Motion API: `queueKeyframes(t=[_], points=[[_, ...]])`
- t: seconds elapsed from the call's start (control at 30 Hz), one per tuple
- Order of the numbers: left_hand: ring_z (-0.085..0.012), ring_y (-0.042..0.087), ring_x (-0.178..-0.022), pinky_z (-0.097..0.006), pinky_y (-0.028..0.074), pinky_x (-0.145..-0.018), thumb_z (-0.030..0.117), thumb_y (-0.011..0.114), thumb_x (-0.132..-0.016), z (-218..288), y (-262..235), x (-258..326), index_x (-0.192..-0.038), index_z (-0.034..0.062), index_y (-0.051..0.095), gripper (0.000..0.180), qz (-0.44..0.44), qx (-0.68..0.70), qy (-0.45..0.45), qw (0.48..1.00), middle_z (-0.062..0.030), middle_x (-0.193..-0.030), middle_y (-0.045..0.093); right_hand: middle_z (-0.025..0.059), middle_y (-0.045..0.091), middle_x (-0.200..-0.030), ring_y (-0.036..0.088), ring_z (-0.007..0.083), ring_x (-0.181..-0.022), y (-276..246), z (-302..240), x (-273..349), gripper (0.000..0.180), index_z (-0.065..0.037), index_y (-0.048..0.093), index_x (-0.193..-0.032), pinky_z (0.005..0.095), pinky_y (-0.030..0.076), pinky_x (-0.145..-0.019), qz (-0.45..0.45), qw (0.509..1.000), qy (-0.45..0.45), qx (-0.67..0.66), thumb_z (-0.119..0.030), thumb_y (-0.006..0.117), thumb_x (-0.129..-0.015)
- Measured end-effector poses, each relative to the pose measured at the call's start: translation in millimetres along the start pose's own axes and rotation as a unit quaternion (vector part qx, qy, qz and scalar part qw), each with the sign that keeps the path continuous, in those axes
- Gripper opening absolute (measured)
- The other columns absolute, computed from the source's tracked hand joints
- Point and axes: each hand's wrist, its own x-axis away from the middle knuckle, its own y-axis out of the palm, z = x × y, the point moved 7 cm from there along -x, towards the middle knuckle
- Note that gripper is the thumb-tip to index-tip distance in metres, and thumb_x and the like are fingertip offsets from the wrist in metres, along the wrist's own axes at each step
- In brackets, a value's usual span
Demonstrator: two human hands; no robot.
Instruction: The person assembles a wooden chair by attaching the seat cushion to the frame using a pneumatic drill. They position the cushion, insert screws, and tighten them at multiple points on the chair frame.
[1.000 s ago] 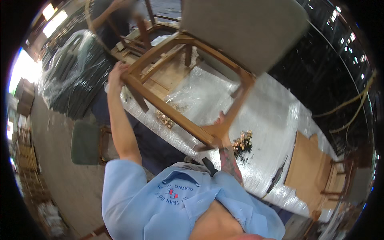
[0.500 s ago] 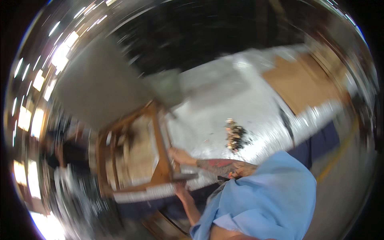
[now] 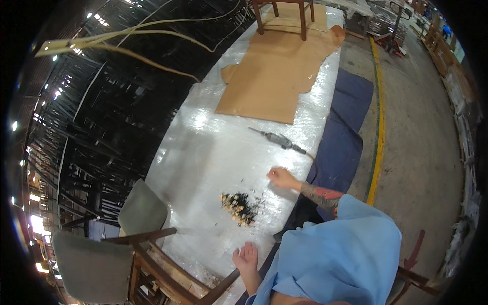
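My left hand [image 3: 246,258] is over the near edge of the plastic-wrapped table [image 3: 195,152], palm partly up, fingers apart and nothing seen in it. Close by stands the wooden chair frame [image 3: 168,274], tilted, its seat opening bare. My right hand [image 3: 283,178], on a tattooed forearm, is closed above the table; what its fingers hold, if anything, is hidden. Between the hands and slightly left lies a pile of small screws or bolts [image 3: 238,207], dark and brassy. Beyond my right hand rests a corded power screwdriver [image 3: 279,140].
Grey-green padded panels [image 3: 91,267] are at the lower left. A brown cardboard sheet [image 3: 264,86] covers the far table, with another wooden chair [image 3: 282,18] on it. Dark stacked frames [image 3: 117,117] line the left. A pallet jack [image 3: 395,30] stands beyond the yellow floor line [image 3: 378,127].
Both hands have come off the chair frame. My right hand is now nearer the screwdriver. My view has turned right, so the chair frame sits lower left and the far table shows.
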Motion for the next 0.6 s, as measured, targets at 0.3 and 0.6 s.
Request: queueKeyframes(t=[0.3, 0.6], points=[[-0.0157, 0.057, -0.087, -0.031, 0.044, -0.073, 0.029, 0.050, -0.097, -195.9, 449.5, -143.2, -0.104, 0.0052, 0.059, 0.027, -0.203, -0.363, 0.092, 0.905, -0.0043, -0.095, 0.058, 0.0043, 0.061, -0.064, 0.056, 0.0106, -0.058, -305.4, 10.4, -277.5, 0.027, 0.001, 0.063, -0.091, 0.0299, 0.045, -0.055, 0.210, 0.976, -0.058, 0.006, -0.026, 0.063, -0.092], [-0.0379, 0.034, -0.136, -0.055, 0.022, -0.112, 0.028, 0.052, -0.096, -322.8, 674.4, -291.5, -0.129, -0.0015, 0.049, 0.045, 0.058, -0.730, 0.601, 0.321, -0.0233, -0.146, 0.037, 0.0053, 0.062, -0.070, 0.057, 0.0138, -0.066, -462.5, 57.4, -487.1, 0.027, 0.001, 0.065, -0.094, 0.0319, 0.046, -0.061, 0.245, 0.967, -0.038, 0.054, -0.025, 0.065, -0.088]])
